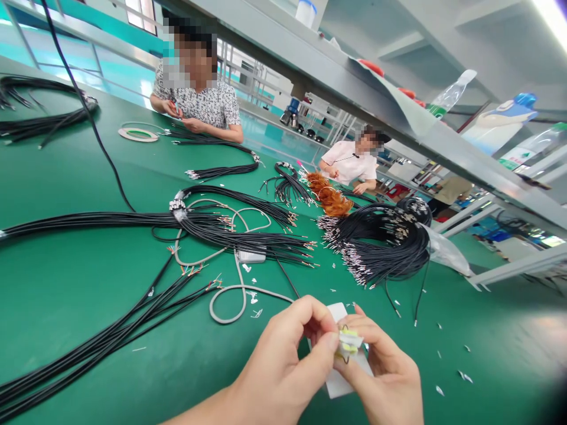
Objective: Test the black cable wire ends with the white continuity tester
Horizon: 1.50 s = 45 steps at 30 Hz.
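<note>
At the lower middle, my left hand (292,354) is closed, thumb and forefinger pinching a small yellow-green and silvery piece (349,341) with thin dark bent wires at its sides. My right hand (390,369) grips the same piece from the other side, between thumb and fingers. Its exact kind I cannot make out. Just behind and below my fingers shows a white block (341,386), partly hidden by both hands. A grey cable (261,289) lies in loops on the green table to the left, leading toward my left hand.
Black cable bundles (248,236) with stripped ends spread over the green table (146,378). A larger coiled bundle (376,254) lies at right, near orange fibres (330,195). White scraps (252,297) are scattered about. Two people sit across. A metal shelf (398,112) with bottles crosses above.
</note>
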{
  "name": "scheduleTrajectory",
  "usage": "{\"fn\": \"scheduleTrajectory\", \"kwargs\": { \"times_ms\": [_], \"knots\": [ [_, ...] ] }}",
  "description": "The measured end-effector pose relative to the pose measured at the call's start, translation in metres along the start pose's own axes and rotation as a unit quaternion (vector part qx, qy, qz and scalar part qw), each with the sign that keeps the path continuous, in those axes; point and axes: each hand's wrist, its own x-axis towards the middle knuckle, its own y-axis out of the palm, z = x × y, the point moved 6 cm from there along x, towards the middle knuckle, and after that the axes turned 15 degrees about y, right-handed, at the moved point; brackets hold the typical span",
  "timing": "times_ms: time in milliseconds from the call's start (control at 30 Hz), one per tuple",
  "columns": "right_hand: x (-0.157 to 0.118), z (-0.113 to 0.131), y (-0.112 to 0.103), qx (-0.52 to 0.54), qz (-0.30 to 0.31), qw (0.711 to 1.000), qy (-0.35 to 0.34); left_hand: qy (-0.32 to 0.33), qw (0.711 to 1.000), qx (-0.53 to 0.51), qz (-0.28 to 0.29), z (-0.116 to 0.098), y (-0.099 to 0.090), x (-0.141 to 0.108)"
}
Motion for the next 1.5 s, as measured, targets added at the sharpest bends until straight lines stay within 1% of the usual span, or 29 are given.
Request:
{"fn": "scheduleTrajectory", "kwargs": {
  "times_ms": [67, 167, 367, 567, 700, 800, 900, 1033, 1167, 1300, 1500],
  "knots": [
    [-0.001, 0.0, 0.0, 0.001, 0.001, 1.0, 0.001, -0.01, 1.0, -0.011, -0.011, 0.001, -0.001, -0.003],
    [-0.001, 0.0, 0.001, 0.004, 0.0, 1.0, 0.001, -0.007, 1.0, -0.008, -0.019, -0.001, -0.002, -0.004],
    [0.0, 0.0, 0.001, 0.015, -0.002, 1.0, 0.006, 0.01, 0.999, 0.028, -0.023, 0.0, -0.004, -0.001],
    [0.001, 0.003, 0.001, 0.022, -0.009, 1.0, -0.013, 0.073, 0.994, 0.083, 0.022, -0.01, -0.002, 0.006],
    [0.001, 0.008, 0.001, 0.026, -0.011, 0.999, -0.032, 0.086, 0.988, 0.109, 0.065, -0.013, 0.002, 0.008],
    [0.002, 0.009, 0.002, 0.021, -0.004, 0.999, -0.028, 0.093, 0.987, 0.105, 0.075, -0.01, 0.004, 0.005],
    [0.001, 0.009, 0.001, 0.017, -0.007, 0.999, -0.028, 0.083, 0.99, 0.092, 0.063, -0.006, 0.004, 0.0],
    [0.0, 0.006, 0.001, 0.007, -0.004, 1.0, -0.029, 0.059, 0.994, 0.089, 0.017, -0.003, -0.001, -0.003],
    [0.001, 0.002, 0.001, 0.002, 0.006, 1.0, -0.03, 0.062, 0.995, 0.077, -0.012, -0.001, -0.004, -0.001],
    [0.0, 0.002, 0.004, -0.021, 0.022, 0.999, -0.043, 0.085, 0.993, 0.081, -0.017, -0.002, -0.006, -0.001],
    [-0.002, 0.011, 0.006, -0.028, 0.003, 0.996, -0.079, 0.1, 0.992, 0.072, -0.02, -0.009, -0.007, -0.004]
  ]
}}
